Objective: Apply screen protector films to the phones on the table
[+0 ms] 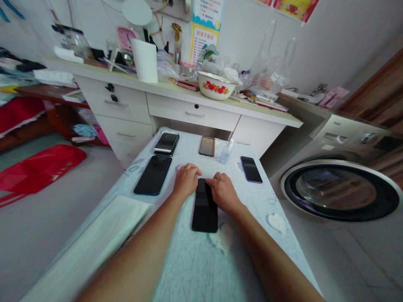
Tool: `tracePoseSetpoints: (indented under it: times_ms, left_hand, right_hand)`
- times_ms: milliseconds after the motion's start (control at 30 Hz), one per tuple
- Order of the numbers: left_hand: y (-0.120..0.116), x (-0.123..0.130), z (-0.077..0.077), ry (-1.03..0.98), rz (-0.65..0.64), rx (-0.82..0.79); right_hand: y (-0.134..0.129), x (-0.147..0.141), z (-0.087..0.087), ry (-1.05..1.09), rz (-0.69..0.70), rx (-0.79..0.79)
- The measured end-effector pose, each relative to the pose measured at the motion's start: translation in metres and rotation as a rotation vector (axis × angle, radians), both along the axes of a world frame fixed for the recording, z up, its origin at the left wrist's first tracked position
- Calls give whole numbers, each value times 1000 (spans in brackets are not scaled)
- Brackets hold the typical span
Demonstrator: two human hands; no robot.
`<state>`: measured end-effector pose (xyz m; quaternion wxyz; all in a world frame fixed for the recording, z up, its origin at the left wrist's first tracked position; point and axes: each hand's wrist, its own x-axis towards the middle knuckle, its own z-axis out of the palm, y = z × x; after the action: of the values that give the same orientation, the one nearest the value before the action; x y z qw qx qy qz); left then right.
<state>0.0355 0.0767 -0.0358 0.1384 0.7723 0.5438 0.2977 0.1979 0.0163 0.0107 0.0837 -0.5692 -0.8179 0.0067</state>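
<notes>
A black smartphone [204, 212] lies face up on the cloth-covered table, its long side pointing toward me. My right hand [223, 191] is at its upper right edge, fingers curled and fingertips touching the phone's top end. Just beyond the upper left corner, my left hand [187, 180] has its fingers bent together; what they hold, if anything, is hidden. A bit of something pink [179, 167] shows behind the left knuckles. Left of that hand lies a larger dark phone [153, 175]. Beyond the hands stands a clear spray bottle [226, 153].
Stacked phones [166, 142] lie at the far left of the table, a brownish phone case [207, 146] at the back, and a purple-edged phone [252, 170] at right. A whitish flat board or box [103, 235] runs along the left. A washing machine [330, 130] stands right.
</notes>
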Motion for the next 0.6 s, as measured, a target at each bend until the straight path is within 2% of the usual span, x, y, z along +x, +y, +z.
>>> tracePoseSetpoints:
  times_ms: [333, 600]
  left_hand:
    - [0, -1, 1, -1, 11, -5]
    - [1, 1, 2, -48, 22, -4]
  right_hand:
    - [5, -17, -5, 8, 44, 33]
    - [6, -17, -6, 34, 79, 29]
